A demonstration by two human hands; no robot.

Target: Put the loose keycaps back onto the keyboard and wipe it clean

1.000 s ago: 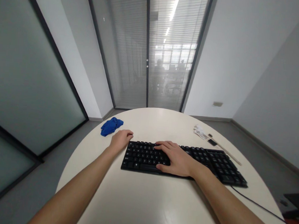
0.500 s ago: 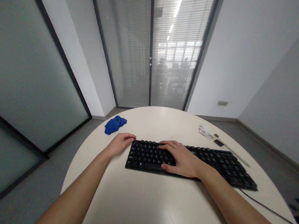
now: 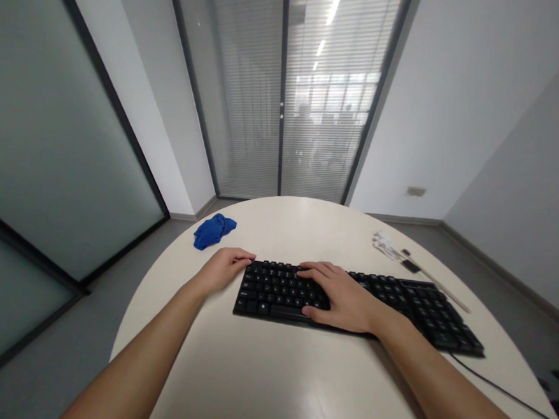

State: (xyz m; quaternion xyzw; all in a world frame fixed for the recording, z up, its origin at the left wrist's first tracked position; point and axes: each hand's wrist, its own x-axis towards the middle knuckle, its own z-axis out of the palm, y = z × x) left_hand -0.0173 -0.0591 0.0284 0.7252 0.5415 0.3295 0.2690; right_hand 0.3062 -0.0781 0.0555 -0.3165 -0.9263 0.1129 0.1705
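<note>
A black keyboard (image 3: 274,292) lies flat across the table, its number pad at the right end. My left hand (image 3: 222,270) is at the keyboard's far left corner, with fingers and thumb closed on that corner. Over the middle keys lies my right hand (image 3: 338,296), palm down and fingers stretched out. Its fingertips reach the upper key rows and its thumb rests near the bottom edge, covering part of the keys. A crumpled blue cloth (image 3: 214,231) sits beyond my left hand.
The round pale table (image 3: 249,373) has its curved edge at far side, left and right. Behind the number pad are a thin stick (image 3: 446,291), a small dark block (image 3: 410,266) and a white bundle (image 3: 385,244). A black cable (image 3: 501,388) runs off to the right.
The view has shifted very slightly. Both hands and the keyboard keep the same places relative to each other.
</note>
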